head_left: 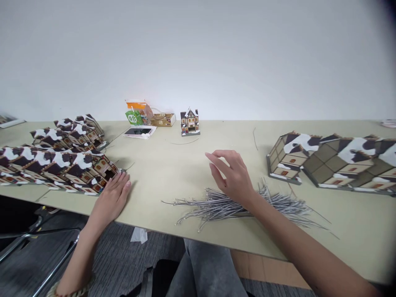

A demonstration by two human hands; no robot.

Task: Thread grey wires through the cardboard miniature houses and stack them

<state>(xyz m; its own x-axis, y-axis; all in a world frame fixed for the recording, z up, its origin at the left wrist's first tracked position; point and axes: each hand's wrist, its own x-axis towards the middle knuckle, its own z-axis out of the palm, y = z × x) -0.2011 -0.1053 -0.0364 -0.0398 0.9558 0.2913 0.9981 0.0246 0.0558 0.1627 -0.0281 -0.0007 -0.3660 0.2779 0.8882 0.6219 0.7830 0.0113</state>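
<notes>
My left hand (113, 194) lies with its fingers stretched out against the nearest house of a row of miniature snow-roofed houses (68, 167) at the left. My right hand (230, 173) hovers over the middle of the table, thumb and fingers apart, with nothing visible between them. Below its wrist spreads a loose pile of thin grey wires (213, 206), partly covered by my forearm. More of the same houses (292, 156) stand in a row at the right, showing roofs and plain side walls. One single house (190, 122) faces me near the wall.
Toward the back left are a phone (138, 131) on a white sheet, an orange-topped packet (140, 108), a green carton (134, 117) and a small brown box (163, 120). Single wires (255, 138) lie scattered on the table (148, 198). A metal-framed chair (58, 243) stands below left.
</notes>
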